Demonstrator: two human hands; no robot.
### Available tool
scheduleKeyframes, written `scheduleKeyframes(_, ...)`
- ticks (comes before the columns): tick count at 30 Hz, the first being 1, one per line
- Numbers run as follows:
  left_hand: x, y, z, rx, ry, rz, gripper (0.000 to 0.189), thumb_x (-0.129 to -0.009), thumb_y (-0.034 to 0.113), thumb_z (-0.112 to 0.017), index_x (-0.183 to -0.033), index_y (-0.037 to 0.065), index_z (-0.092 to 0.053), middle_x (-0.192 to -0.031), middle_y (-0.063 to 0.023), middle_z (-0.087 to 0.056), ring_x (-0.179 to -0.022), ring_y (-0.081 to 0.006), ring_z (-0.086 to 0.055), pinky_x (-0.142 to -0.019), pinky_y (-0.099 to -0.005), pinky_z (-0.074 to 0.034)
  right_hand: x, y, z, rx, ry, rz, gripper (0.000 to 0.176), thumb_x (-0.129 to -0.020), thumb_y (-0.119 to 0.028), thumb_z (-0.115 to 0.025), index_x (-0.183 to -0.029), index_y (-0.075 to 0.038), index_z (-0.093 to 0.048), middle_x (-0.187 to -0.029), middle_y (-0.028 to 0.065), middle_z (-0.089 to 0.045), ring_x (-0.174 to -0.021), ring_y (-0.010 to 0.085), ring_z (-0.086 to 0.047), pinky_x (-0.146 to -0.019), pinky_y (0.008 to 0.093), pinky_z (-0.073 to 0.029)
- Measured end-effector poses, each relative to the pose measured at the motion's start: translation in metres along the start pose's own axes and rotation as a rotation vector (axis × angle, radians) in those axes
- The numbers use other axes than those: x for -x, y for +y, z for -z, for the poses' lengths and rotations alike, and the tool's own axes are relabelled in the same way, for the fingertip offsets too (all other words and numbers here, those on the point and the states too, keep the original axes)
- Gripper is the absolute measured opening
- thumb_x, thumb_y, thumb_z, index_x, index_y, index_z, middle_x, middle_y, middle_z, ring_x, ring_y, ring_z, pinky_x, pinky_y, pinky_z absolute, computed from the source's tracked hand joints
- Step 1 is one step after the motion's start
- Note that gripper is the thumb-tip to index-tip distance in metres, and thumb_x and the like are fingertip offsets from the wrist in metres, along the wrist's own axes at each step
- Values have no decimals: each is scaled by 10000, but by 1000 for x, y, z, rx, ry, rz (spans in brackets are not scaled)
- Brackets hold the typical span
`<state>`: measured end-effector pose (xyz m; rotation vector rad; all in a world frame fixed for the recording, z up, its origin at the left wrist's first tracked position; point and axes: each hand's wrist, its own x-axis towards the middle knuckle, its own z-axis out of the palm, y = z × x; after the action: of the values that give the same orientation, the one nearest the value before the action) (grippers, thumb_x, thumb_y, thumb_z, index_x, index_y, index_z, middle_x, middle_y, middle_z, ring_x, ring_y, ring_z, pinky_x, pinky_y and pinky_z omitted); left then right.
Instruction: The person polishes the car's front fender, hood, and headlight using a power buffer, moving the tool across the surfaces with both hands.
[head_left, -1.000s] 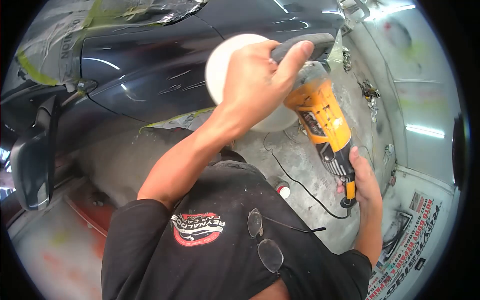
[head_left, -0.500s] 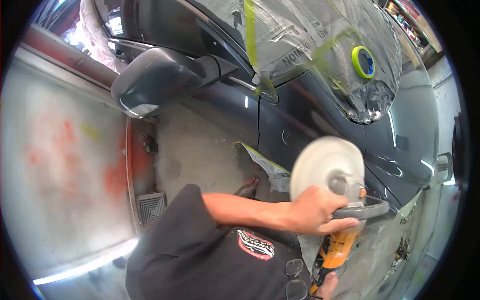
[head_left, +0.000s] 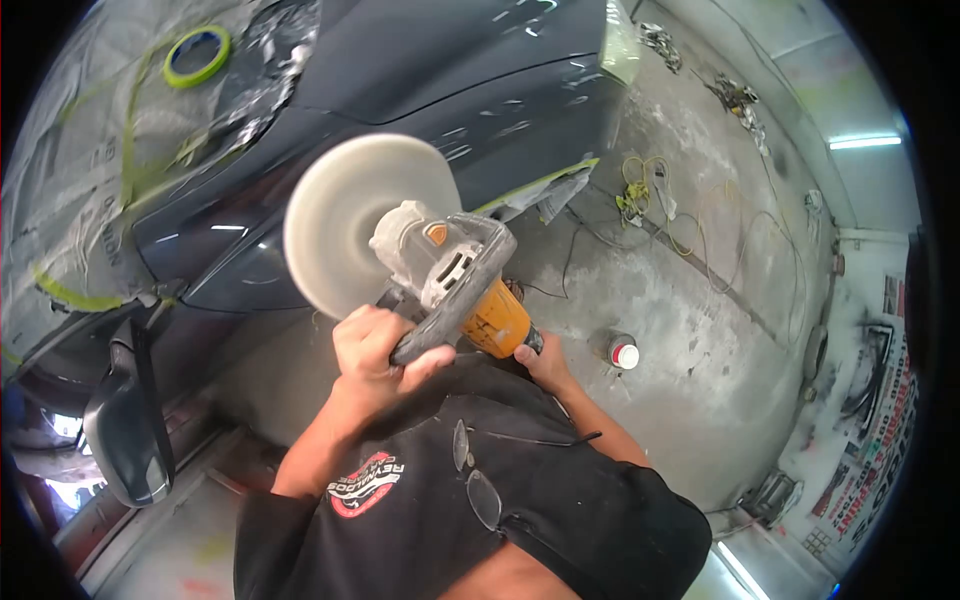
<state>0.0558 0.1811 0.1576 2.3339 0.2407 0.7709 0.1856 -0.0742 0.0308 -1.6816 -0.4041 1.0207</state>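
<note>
A yellow and grey power polisher (head_left: 497,318) with a round whitish pad (head_left: 345,225) is held in front of the chest. My left hand (head_left: 375,350) is closed round its black loop handle near the pad. My right hand (head_left: 545,358) grips the rear end of the yellow body. The pad is over the dark car's side panel (head_left: 420,105); whether it touches the paint I cannot tell.
Masking film with a green tape roll (head_left: 197,57) covers the car's glass at upper left. A side mirror (head_left: 128,430) juts out at lower left. On the concrete floor (head_left: 690,400) stand a white-capped bottle (head_left: 624,353) and loose cords (head_left: 690,235).
The view has turned towards the front of the car and the floor beside it. The polisher now appears further left, and my right hand and forearm show more fully.
</note>
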Motion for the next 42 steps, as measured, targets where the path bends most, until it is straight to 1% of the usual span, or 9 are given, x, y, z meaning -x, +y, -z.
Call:
scheduleKeyframes(1, -11, -1, -17, -16, -21, -13, 448, -683, 417, -877, -691, 62, -604, -558, -49, -537, -475, -244, -528, -505, -347, -392, -3, 9, 9, -3, 34, 13, 920, -762, -785, -661, -1071, 81, -628, -944, 66, -660, -856, 135, -600, -724, 297, -510)
scheduleKeyframes(10, -136, 8, -208, -68, -84, -64, 481, -775, 430, -820, -617, 54, -564, -543, -131, -561, -494, -325, -573, -497, -412, -472, -52, 72, 146, -278, 228, -69, 683, -890, -654, -616, -925, 27, -652, -711, 69, -641, -508, 145, -605, -439, 274, -459)
scheduleKeyframes(13, -181, 12, -248, -90, -179, -51, 495, -803, 464, -789, -645, 33, -602, -538, -154, -563, -506, -355, -589, -517, -433, -477, -77, 82, 173, -279, 252, -91, 756, -921, -725, -478, -903, 13, -642, -667, 70, -610, -498, 164, -601, -464, 298, -488)
scheduleKeyframes(17, -226, 19, -283, -112, -216, -74, 542, -807, 534, -760, -642, 38, -616, -521, -139, -565, -508, -350, -600, -516, -430, -487, -110, 88, 178, -495, 234, -46, 752, -938, -716, -454, -902, 8, -652, -638, 62, -610, -477, 154, -592, -449, 290, -470)
scheduleKeyframes(23, -183, 21, -219, -189, -122, -74, 461, -785, 469, -795, -690, 38, -662, -542, -128, -592, -539, -307, -638, -538, -402, -504, -97, 90, 118, -506, 227, -28, 686, -931, -658, -547, -858, 17, -647, -641, 57, -615, -453, 145, -582, -422, 263, -439)
scheduleKeyframes(29, -64, 8, -90, -258, 26, -55, 429, -713, 401, -850, -653, 45, -617, -569, -91, -576, -498, -263, -546, -529, -368, -467, -63, 75, 23, -439, 49, 94, 501, -896, -458, -720, -1024, 22, -661, -791, 25, -643, -592, 92, -595, -499, 261, -494)
scheduleKeyframes(33, -2, 5, -26, -245, 109, -14, 441, -741, 378, -828, -637, 37, -568, -542, -71, -491, -478, -252, -472, -501, -342, -387, -58, 73, -29, -368, -101, 180, 563, -863, -485, -751, -1090, 21, -655, -802, 8, -639, -647, 66, -582, -512, 230, -483)
scheduleKeyframes(38, -9, 9, -19, -252, 149, -14, 479, -744, 378, -824, -608, 39, -514, -531, -74, -435, -471, -246, -429, -496, -352, -354, -56, 40, -28, -431, -149, 124, 582, -852, -497, -760, -1086, 25, -652, -812, 4, -638, -653, 63, -580, -514, 220, -474)
scheduleKeyframes(42, -56, 4, -64, -196, 100, -29, 420, -724, 339, -844, -635, 40, -563, -556, -75, -504, -500, -252, -483, -519, -353, -403, -73, 46, 20, -342, 14, 118, 599, -863, -530, -734, -1073, 25, -649, -808, 13, -625, -633, 80, -583, -496, 237, -483)
